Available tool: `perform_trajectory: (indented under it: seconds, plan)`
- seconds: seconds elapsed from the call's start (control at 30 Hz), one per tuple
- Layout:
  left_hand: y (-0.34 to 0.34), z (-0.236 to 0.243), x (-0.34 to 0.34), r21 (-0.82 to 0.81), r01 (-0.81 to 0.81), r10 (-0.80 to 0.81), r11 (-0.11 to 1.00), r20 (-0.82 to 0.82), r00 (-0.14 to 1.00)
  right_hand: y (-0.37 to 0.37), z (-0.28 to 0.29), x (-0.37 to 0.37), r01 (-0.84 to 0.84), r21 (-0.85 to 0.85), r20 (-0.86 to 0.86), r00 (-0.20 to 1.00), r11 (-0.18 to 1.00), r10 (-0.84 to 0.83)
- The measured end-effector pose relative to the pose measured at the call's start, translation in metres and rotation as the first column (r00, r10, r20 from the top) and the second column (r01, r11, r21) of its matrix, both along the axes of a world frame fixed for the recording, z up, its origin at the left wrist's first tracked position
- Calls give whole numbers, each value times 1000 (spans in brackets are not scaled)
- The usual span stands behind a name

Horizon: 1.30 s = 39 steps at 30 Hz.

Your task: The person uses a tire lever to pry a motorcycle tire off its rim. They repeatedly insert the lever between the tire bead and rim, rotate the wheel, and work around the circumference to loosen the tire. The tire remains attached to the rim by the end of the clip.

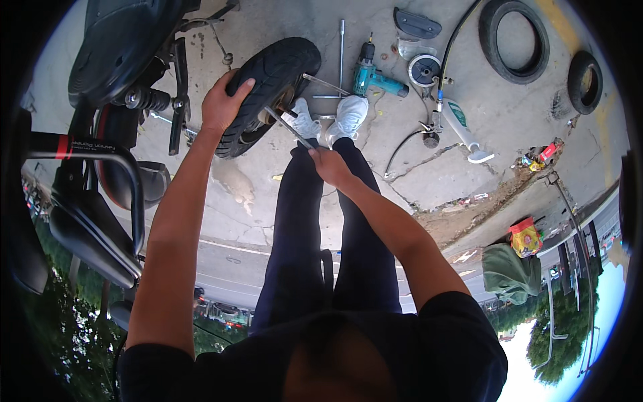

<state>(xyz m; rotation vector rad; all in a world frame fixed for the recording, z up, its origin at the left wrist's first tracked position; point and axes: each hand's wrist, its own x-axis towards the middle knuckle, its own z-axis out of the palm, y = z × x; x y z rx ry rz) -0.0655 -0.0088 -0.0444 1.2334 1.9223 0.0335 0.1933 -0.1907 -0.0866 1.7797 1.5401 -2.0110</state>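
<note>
My left hand (223,102) is closed on the outer edge of a black scooter tire (266,68) mounted on a wheel, held tilted just left of my white shoes. My right hand (325,162) grips a long metal bar (291,128) that reaches up-left into the tire's rim side. A second metal bar (324,84) sticks out from the upper right side of the wheel. The wheel's hub is partly hidden by the tire and bars.
A dark scooter (120,40) fills the left. On the cracked pavement lie a teal drill (375,82), loose metal rods, a hose, a grey pump (455,120), a round wheel part (424,70), and two loose tires (512,74) (584,82). A green cloth bundle (509,268) sits lower right.
</note>
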Motion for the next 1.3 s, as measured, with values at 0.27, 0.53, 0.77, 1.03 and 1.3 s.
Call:
perform_trajectory:
  seconds: [0.27, 0.53, 0.77, 1.03, 1.3]
  plan:
    - [2, 11, 16, -165, -5, -24, 986, -170, 985, -3, 34, 6, -71, -40, 72, 995, 997, 73]
    - [-5, 21, 26, -144, -41, 13, 989, -192, 981, 25, 100, 8, -75, -214, 211, 970, 974, 121]
    - [-27, 26, 34, -27, -4, -3, 1000, -248, 969, 98, 160, 31, -294, -328, 225, 899, 898, 376]
    - [-18, 36, 51, -137, -14, -24, 990, -270, 963, 238, 166, 30, -895, 98, 29, 440, 436, 897]
    - [-23, 21, 40, 23, 55, -46, 998, -288, 957, 213, 187, 44, -806, 58, 110, 591, 588, 799]
